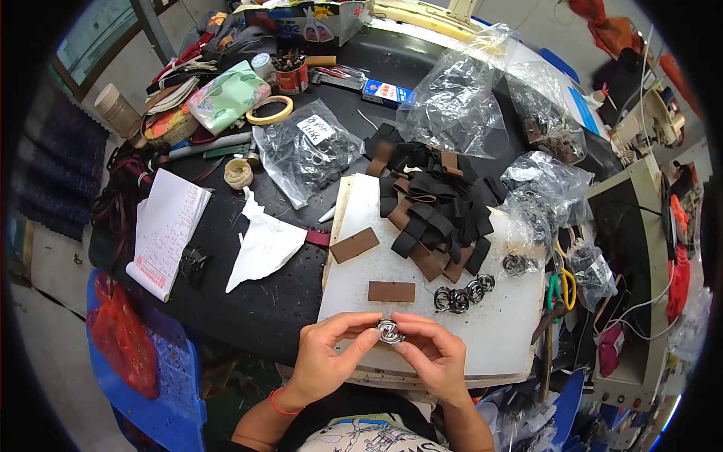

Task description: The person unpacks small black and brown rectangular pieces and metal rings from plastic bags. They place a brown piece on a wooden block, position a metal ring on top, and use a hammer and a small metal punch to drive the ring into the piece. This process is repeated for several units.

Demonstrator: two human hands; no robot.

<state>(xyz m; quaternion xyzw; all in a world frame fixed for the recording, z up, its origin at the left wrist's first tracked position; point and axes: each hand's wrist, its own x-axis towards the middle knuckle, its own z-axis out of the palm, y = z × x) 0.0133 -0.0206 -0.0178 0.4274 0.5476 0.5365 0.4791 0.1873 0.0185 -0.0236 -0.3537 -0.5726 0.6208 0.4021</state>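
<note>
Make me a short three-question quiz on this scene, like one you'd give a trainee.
1. What do the left hand and the right hand hold between their fingertips?
2. True or false: the notebook lies on the white board.
3. Which colours make up the pile of strips? A: red and green. B: black and brown. C: blue and yellow.

Key:
1. A shiny, round metal piece.
2. False; it lies on the dark table, left of the board.
3. B.
</note>
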